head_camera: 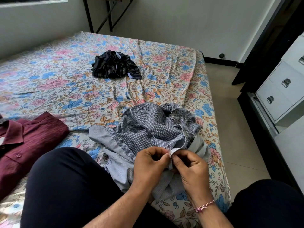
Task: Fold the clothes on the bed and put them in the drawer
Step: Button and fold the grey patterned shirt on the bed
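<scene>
Both hands meet over my lap: left hand [150, 163] and right hand [189, 167] are curled nearly closed, thumb and fingertips of each pinching the same front edge of the blue checked shirt [148, 129], knuckles almost touching. It looks like I am working a button or lining up the placket; the button itself is hidden under my fingers. The shirt lies crumpled at the near edge of the bed [65, 89], partly over my knee, collar turned up at the far side, pale lining showing. My judgement: thin woven cotton, light, limp, no stiffness except at collar and placket, so it will sag and bunch wherever it is not supported. Best held at seams and edges, then by the shoulders to shake it flat; a pinch in mid-cloth would only drag a wrinkle. A thread bracelet [204, 206] sits on my right wrist and could catch on a button. To my left, a maroon shirt [28, 142] lies folded flat, collar up. Farther off, mid-bed, a dark striped garment [113, 66] sits in a heap, not yet folded. The floral sheet is soft and rucked into long creases, a yielding surface for pressing folds. Right of the bed, across a strip of tiled floor, stand white drawers [279, 89] with metal pulls, all apparently closed.
</scene>
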Motion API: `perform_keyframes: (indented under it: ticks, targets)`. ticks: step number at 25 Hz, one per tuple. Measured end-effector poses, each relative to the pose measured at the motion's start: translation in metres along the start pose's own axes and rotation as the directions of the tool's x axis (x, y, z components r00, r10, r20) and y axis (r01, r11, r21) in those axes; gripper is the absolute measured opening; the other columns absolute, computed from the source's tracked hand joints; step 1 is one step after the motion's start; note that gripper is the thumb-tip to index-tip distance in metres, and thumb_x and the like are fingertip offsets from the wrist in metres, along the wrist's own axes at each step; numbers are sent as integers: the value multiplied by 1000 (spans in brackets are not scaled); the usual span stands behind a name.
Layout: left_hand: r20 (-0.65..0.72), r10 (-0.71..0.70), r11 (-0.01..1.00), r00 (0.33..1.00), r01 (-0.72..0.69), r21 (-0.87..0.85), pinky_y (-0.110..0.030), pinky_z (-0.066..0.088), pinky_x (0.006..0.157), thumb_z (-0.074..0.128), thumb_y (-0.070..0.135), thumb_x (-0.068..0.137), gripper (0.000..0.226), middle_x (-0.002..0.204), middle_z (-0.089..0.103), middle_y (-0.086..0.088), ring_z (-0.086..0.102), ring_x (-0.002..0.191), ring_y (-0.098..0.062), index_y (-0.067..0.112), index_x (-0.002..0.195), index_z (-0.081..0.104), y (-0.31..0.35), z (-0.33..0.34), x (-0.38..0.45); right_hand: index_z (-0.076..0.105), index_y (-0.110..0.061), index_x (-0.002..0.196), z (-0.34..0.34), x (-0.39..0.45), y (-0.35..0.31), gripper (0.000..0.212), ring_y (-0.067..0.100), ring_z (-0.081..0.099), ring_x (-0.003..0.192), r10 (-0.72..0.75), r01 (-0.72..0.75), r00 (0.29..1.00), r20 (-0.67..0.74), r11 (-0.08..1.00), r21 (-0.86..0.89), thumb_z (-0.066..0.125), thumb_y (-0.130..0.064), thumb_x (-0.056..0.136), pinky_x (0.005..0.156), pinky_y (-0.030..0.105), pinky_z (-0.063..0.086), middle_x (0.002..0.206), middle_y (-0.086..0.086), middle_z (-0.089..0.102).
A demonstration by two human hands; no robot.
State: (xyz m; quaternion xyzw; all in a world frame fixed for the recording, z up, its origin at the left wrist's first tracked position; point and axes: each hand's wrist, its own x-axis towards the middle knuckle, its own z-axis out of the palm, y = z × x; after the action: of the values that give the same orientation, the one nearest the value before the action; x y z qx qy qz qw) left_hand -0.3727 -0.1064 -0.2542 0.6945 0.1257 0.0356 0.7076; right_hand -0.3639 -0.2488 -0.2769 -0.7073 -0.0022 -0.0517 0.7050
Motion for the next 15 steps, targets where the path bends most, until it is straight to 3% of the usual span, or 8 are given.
perform_keyframes:
  ticks: [4, 9, 12, 15]
  targets:
    - [8, 9, 999, 1000, -9, 53, -35, 64, 69, 79, 6, 89, 9, 77, 78, -5, 77, 74, -23, 14, 85, 80, -1, 0, 1, 78, -20, 94, -1, -2, 1, 17, 10, 75, 81, -110, 110, 994, 14, 966, -234, 81, -5, 86, 74, 33, 64, 86, -8, 78]
    - [-2, 88, 982, 996, -87, 165, -37, 65, 71, 86, 22, 86, 6, 75, 78, 7, 76, 72, -12, 23, 82, 82, -4, 5, -2, 77, -20, 97, 3, -5, 5, 19, -4, 70, 79, -350, 294, 937, -19, 813, -502, 85, -10, 83, 68, 14, 57, 84, -19, 73]
    - [-14, 75, 978, 997, -71, 198, -39, 65, 74, 83, 21, 89, 6, 76, 78, 9, 76, 74, -9, 24, 83, 82, -10, 3, 2, 77, -20, 98, 6, -7, 6, 20, -5, 69, 79, -374, 307, 927, -14, 783, -541, 86, -12, 82, 70, 12, 56, 87, -17, 74]
    - [-25, 55, 975, 998, -48, 217, -44, 64, 76, 77, 19, 93, 11, 76, 78, 8, 76, 75, -12, 24, 83, 81, -13, 3, 6, 77, -22, 100, 8, -8, 5, 21, -3, 71, 82, -356, 312, 934, 7, 808, -500, 85, -12, 83, 73, 19, 60, 90, -18, 75]
